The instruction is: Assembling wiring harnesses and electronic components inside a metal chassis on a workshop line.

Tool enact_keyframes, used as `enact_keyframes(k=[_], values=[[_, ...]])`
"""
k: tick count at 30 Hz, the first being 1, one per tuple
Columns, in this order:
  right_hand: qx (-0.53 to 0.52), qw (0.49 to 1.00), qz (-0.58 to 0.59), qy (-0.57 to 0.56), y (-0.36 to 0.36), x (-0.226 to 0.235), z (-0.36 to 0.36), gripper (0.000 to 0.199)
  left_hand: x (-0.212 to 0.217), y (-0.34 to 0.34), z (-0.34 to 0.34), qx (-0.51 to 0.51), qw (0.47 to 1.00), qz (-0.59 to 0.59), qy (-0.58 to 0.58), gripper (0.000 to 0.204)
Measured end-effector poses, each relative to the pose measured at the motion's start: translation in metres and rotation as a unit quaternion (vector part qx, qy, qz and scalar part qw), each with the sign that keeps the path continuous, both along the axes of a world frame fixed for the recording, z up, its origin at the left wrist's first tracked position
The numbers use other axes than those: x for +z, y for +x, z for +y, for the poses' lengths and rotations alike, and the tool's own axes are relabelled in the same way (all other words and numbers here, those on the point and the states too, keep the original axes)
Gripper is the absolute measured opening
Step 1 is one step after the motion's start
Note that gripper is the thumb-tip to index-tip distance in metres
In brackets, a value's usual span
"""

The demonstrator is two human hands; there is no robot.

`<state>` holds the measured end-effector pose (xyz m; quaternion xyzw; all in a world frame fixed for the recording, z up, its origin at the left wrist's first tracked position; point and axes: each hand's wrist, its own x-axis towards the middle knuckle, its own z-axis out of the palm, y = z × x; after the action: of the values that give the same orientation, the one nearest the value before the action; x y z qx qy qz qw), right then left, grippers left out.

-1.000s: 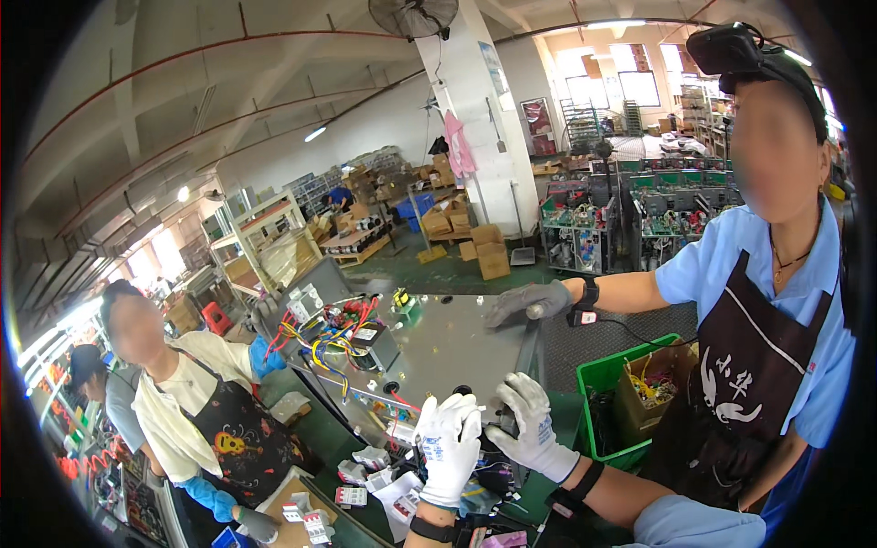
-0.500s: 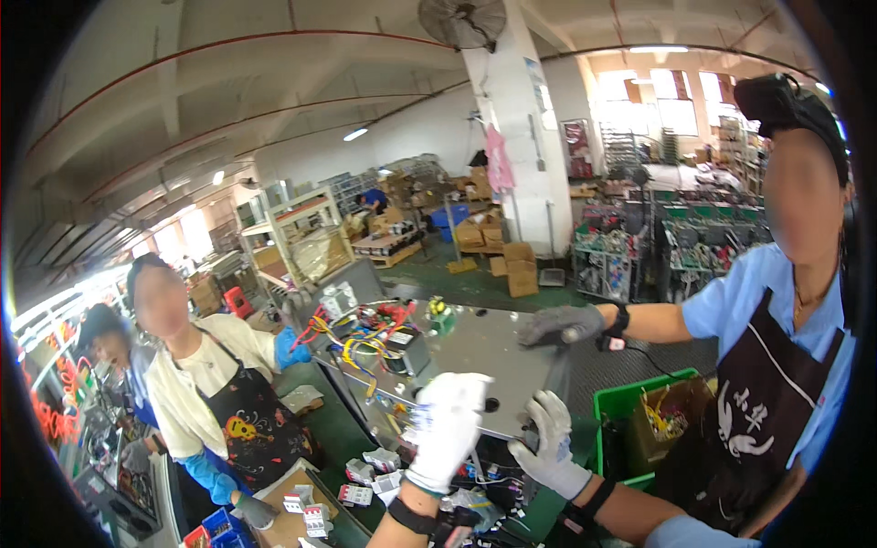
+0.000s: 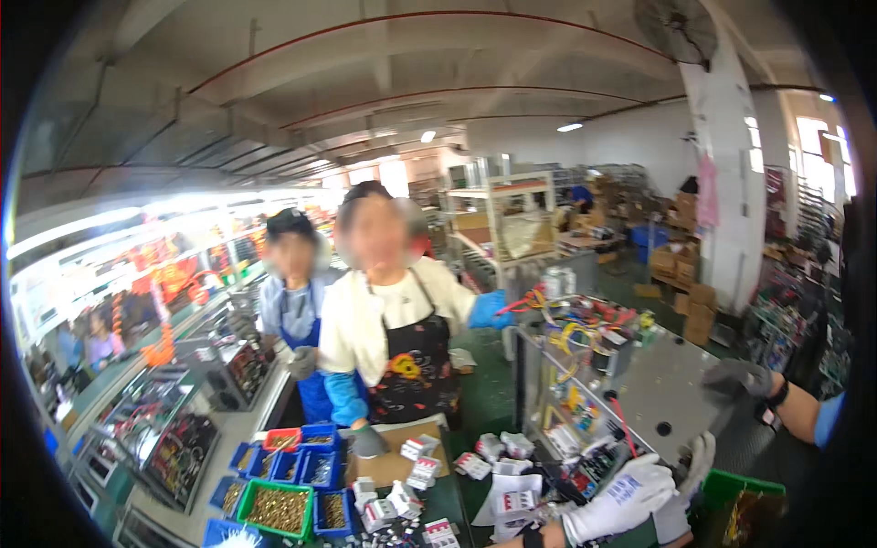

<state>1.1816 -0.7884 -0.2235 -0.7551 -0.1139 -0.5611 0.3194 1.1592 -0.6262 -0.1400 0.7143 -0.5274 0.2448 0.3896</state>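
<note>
At the lower right, my left hand (image 3: 626, 500), in a white glove, is held above the bench with its fingers stretched out and nothing visible in it. Beside it my right hand (image 3: 683, 493), also gloved, has its fingers pointing up; part of it is hidden behind the left. Both are nearest to a grey metal cabinet (image 3: 681, 379) lying flat, with several coloured wires (image 3: 575, 336) and electrical parts on it. A thin red rod or wire (image 3: 625, 426) shows at the cabinet's near side. White circuit breakers (image 3: 516, 502) lie left of my left hand.
A person (image 3: 388, 310) in a dark apron stands across the bench; another person's grey-gloved hand (image 3: 738, 378) is over the cabinet's right end. Small blue bins (image 3: 333, 513) and a green bin (image 3: 274, 510) of brass-coloured parts stand lower left. A green crate (image 3: 742, 484) is lower right.
My view has turned left, bringing the bins and the assembly line into sight. My hands now appear further right and lower, closer together and overlapping.
</note>
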Motion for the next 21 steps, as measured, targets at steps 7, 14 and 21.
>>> enact_keyframes(k=[7,14,21], values=[[-0.019,0.999,-0.011,-0.023,0.003,-0.012,-0.012,0.065,-0.01,-0.026,0.006,0.07,0.995,-0.069,-0.025,0.008],[-0.015,0.999,0.035,-0.01,0.02,-0.038,-0.024,0.09,-0.019,-0.032,0.005,0.128,0.987,-0.089,0.039,0.006],[-0.011,0.998,0.059,-0.028,0.008,-0.024,-0.016,0.072,-0.043,-0.035,-0.002,0.141,0.989,-0.048,-0.013,0.012]])
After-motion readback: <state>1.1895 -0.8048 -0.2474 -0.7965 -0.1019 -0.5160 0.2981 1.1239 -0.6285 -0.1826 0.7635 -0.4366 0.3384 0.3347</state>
